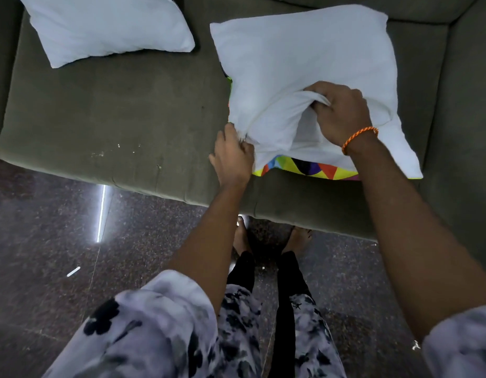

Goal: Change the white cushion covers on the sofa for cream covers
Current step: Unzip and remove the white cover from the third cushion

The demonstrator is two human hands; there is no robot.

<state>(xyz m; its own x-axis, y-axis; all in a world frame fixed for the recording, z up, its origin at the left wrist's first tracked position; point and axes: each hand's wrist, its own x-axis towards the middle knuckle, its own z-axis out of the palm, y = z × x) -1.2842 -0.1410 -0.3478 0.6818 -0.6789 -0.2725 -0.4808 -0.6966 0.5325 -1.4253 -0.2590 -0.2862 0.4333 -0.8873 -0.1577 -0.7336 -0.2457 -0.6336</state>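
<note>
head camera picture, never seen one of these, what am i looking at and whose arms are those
The camera sits on a person's head and looks down, so the arms are the wearer's own. They stand at a green sofa. The left hand pinches the edge of a white cushion cover, and the right hand, with an orange wristband, grips bunched cloth at what seems to be the cover's opening. A bright patterned cloth peeks out from under that cushion. A second white cushion lies untouched further left on the seat. Below are the person's legs and bare feet on a dark speckled floor.
</note>
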